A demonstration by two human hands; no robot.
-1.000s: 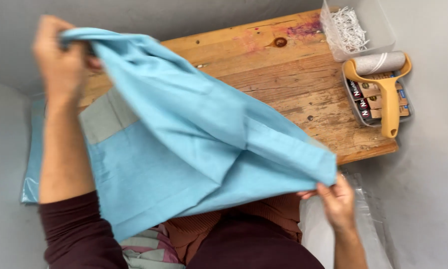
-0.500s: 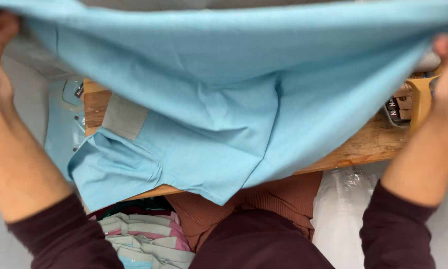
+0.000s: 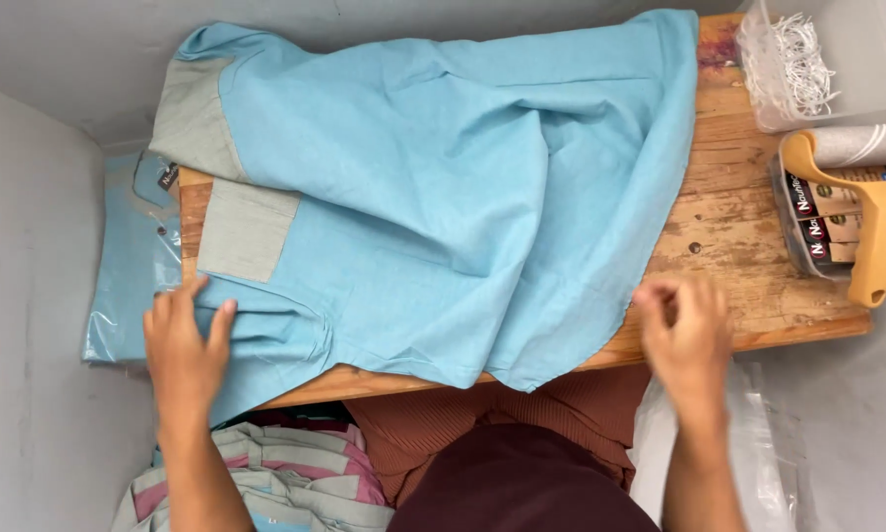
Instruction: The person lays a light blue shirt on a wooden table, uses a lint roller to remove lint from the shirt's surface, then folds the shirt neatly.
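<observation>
Light blue shirt (image 3: pixel 443 197) is lying spread across the wooden table (image 3: pixel 748 246), crumpled, with folds running through the middle. It covers most of the tabletop; the near hem hangs a little over the front edge, and the far left corner reaches past the table's back edge. It has grey panels: one at the far left corner (image 3: pixel 189 123), one rectangular patch (image 3: pixel 244 232) just below it.

My left hand (image 3: pixel 182 345) is flat on the shirt's near left part, fingers spread, palm down, pressing the cloth and not clamped on anything. My right hand (image 3: pixel 687 330) is over the table's front edge just right of the shirt's right hem. It's motion-blurred, fingers curled loosely; I can't tell whether they pinch the fabric edge or are merely beside it.

Right of the shirt the table surface is bare wood, scuffed and stained. At the far right corner sits a clear plastic bin (image 3: pixel 827 59) holding white string tags (image 3: pixel 792 59). Just below it is a lint roller (image 3: pixel 871 212) with a yellow handle, lying on a small tray of labels (image 3: pixel 819 227).

Left of the table is a bagged blue shirt (image 3: pixel 123 276), in clear plastic, lower than the tabletop. Under the table's near left edge is a stack of striped folded garments (image 3: pixel 265 473). Near right, below the table edge, are clear plastic bags (image 3: pixel 758 453).
</observation>
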